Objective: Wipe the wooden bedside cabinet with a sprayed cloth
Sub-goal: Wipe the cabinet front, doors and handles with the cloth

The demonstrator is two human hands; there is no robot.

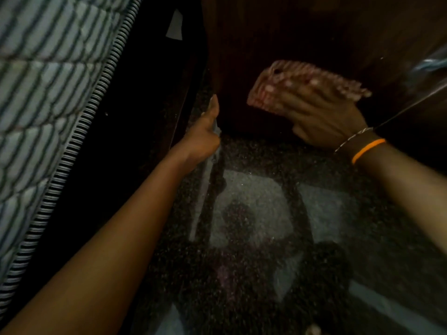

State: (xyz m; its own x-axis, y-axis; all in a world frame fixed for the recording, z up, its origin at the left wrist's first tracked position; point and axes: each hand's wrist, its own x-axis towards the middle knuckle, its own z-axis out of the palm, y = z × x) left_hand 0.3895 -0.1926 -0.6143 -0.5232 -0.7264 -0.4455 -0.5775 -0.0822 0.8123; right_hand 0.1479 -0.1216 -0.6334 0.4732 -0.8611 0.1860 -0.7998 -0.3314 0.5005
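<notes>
My right hand (pixel 324 117) presses the soft, light pink cloth (pixel 302 83) flat with fingers spread against the dark cabinet (pixel 278 32) front, low near the floor (pixel 254 213), while my left hand (pixel 205 136), fingers curled, braces its corner edge.

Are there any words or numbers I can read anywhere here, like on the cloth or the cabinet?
None can be read.
The pink cloth in the right hand shows only a blurred pattern.
The wooden cabinet is dark and shows no label.
The pale tag beside the mattress looks blank.
</notes>
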